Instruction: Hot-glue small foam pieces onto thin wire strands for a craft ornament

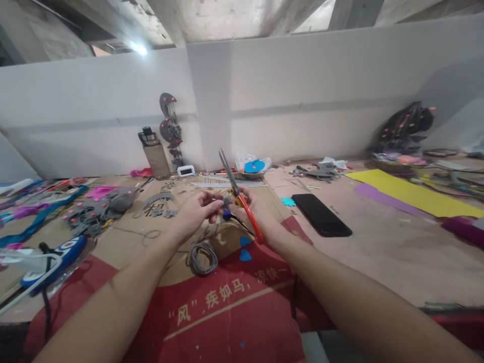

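My right hand (pixel 257 206) holds a pair of scissors (pixel 229 171) with orange handles, blades pointing up and away. My left hand (pixel 200 209) is closed in a pinch close to the right fingertips. Between the two hands is a small dark grey piece (pixel 226 201) with a blue bit (pixel 227 215) just below it; which fingers grip them is hard to see. On the cardboard (pixel 227 307) beneath lie a coil of grey cord (pixel 203 258) and blue cut-out pieces (pixel 245 255).
A black phone (pixel 321 215) and a turquoise cut-out (pixel 288 201) lie to the right, past them a yellow sheet (pixel 416 191). A bottle (pixel 156 154) stands at the back by the wall. Grey felt pieces (pixel 98 209) and a blue-and-white power strip (pixel 56 262) are left.
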{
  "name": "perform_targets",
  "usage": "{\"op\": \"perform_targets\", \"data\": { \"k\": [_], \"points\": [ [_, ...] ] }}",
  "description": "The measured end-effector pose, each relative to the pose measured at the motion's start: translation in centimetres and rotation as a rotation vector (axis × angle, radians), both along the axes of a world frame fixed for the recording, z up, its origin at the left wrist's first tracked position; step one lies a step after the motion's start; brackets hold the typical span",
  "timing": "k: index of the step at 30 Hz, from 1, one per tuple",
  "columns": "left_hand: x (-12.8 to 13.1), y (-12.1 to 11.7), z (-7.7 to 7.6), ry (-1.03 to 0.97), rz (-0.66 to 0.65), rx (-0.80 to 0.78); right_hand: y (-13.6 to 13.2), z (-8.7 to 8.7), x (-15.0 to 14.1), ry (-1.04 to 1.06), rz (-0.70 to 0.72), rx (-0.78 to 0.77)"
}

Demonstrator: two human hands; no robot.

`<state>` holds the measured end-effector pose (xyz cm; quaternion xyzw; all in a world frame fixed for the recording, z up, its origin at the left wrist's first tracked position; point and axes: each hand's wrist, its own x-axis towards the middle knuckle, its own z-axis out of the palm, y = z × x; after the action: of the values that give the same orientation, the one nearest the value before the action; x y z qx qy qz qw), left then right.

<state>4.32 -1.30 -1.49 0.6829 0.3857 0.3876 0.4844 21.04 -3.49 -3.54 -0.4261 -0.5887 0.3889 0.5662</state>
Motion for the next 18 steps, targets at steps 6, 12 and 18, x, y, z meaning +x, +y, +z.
{"op": "perform_targets", "data": {
  "k": [6, 12, 18],
  "points": [
    [-0.4, 0.4, 0.2, 0.008, 0.110, 0.030, 1.5, 0.7, 3.0, -0.377, -0.233, -0.129],
    [-0.3, 0.2, 0.1, -0.068, 0.039, -0.061, 1.2, 0.4, 4.2, -0.778, -0.227, -0.110],
    [-0.5, 0.4, 0.2, -0.153, -0.011, -0.108, 1.9, -0.8, 5.0, -1.065, -0.467, -0.160]
  ]
}}
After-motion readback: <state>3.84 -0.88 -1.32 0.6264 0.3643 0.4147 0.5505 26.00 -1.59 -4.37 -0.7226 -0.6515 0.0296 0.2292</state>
